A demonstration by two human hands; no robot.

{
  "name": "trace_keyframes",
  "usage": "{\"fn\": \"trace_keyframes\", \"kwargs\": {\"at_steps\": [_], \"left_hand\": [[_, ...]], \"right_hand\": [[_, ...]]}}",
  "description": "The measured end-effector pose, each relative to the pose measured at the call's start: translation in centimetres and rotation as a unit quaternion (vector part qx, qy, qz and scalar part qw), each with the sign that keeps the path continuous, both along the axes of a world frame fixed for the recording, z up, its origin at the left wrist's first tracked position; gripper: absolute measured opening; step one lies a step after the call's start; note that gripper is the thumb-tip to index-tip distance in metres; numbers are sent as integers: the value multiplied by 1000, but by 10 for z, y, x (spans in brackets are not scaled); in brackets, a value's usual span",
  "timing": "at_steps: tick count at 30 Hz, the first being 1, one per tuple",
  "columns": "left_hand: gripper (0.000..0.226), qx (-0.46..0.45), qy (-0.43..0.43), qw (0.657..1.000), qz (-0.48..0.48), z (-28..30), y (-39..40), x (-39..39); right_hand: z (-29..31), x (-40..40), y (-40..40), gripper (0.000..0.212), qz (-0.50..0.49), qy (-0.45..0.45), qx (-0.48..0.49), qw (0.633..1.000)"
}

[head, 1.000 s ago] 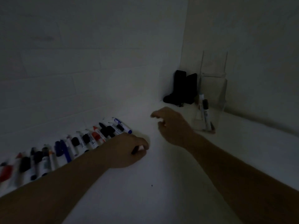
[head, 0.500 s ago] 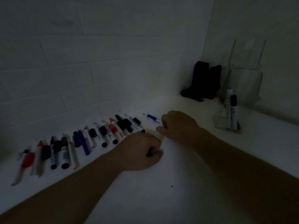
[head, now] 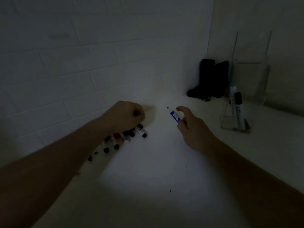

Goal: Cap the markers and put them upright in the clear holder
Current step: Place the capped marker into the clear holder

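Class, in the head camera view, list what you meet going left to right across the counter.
Row of markers → left hand → blue marker → right hand → black object in the corner → clear holder with two markers.

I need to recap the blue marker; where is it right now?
In the head view, the blue marker is held in the right hand, right of centre, its bare tip pointing up-left, between the left hand and the clear holder.
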State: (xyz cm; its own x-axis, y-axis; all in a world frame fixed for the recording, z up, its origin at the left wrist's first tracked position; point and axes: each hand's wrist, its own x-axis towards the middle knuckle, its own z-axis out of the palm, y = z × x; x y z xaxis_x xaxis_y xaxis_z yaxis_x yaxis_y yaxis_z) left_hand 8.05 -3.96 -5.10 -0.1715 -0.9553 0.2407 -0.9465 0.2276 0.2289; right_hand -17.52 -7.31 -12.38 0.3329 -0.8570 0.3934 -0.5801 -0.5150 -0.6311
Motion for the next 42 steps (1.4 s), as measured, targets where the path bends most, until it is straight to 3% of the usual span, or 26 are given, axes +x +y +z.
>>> {"fn": "trace_keyframes", "kwargs": {"at_steps": [5, 9, 11, 13, 16, 20, 26, 34, 42], "left_hand": [[45, 122, -216, 967, 63, -12, -56, -2], [50, 136, -254, 956, 64, -20, -66, -9], [40, 85, -198, 975, 48, -18, -61, -8], [39, 12, -70, 997, 16, -13, -44, -14], [41, -71, 71, 995, 7, -14, 3, -34], [14, -44, 117, 992, -28, -51, 48, -50], [27, -54, 159, 986, -16, -72, 43, -43], [25, -77, 144, 986, -17, -77, 38, -41], [25, -84, 146, 985, -45, -77, 42, -45]], "right_hand": [[-4, -1, 1, 35, -18, -2, -15, 1000], [-4, -6, -3, 27, -32, -24, -17, 999], [-6, -7, -2, 24, -28, -31, -16, 999], [-6, -7, -3, 25, -25, -26, -21, 999], [-6, -6, -4, 25, -15, 7, -43, 999], [-8, -1, -4, 22, -9, 54, -52, 997], [3, 0, 10, 26, -32, 58, -57, 996], [3, 6, 16, 28, -20, 72, -95, 993], [-2, 15, 14, 30, 14, 185, -172, 968]]}}
